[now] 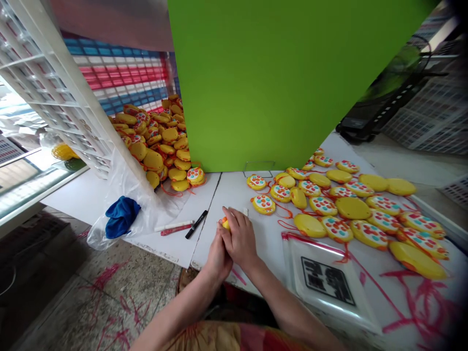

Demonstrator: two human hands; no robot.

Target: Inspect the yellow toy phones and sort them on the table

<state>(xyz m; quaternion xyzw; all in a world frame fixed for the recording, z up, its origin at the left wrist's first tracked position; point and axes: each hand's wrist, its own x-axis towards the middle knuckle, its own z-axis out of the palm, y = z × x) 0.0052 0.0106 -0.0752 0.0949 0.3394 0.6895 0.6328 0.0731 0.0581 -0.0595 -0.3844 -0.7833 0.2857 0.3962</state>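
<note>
Green panel (263, 87): is standing upright at the back of a white worktop (232, 190), blocking much of the view behind.
Left hand (218, 256): is curling closed around a yellow piece (225, 224) from below.
Right hand (242, 238): is folding its bent fingers over the same piece, pressing close against the left hand.
Held piece: is sitting between both hands near the worktop's front edge, mostly hidden by fingers, only a little yellow and orange showing.
Spread pieces (353, 208): are lying to the right, some showing spotted white faces, others plain yellow, with orange-red cords trailing.
Heaped pieces (168, 135): are piling up between the panel and a white slotted crate (87, 100).
Pens: a black marker (196, 224) is lying left of the hands, just beside a red pen (176, 229).
Blue cloth (122, 216): is resting on clear plastic (97, 237).
Zip pouch (292, 261): is lying flat by the right forearm.
Pink strips (104, 278): are littering the floor.
</note>
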